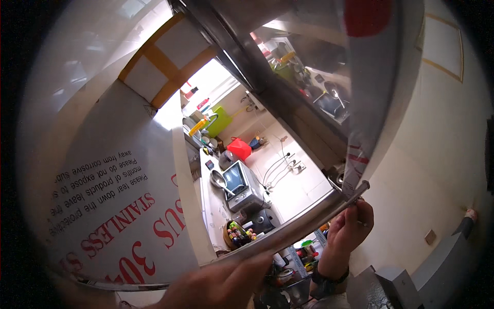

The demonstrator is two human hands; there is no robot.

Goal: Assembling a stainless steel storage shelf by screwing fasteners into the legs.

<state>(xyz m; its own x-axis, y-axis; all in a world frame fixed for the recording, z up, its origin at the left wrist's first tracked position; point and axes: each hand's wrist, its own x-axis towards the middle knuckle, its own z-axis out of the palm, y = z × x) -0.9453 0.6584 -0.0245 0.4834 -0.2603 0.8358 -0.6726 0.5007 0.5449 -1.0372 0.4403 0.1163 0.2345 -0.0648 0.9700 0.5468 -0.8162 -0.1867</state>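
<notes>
A large metal panel (118,154) under white protective film with red and black print fills the left side. A narrow metal rail (298,219) runs from the bottom middle up to the right, along the lower edge of an opening. My right hand (352,226), with a dark band at the wrist, is closed on the rail's right end; something thin sticks out by its fingers, too small to name. Just under the rail's left part is my left hand (221,283), blurred, one finger stretched along it. Its other fingers are hidden, so its grip is unclear.
Through the opening stands a counter with a silver microwave-like oven (244,185), a ladle-like metal utensil (218,179), a red bag (239,148), a green board (218,121) and a basket of bottles (239,234). Cables hang at a wall socket (297,166). Grey boxy shapes (381,288) rise lower right.
</notes>
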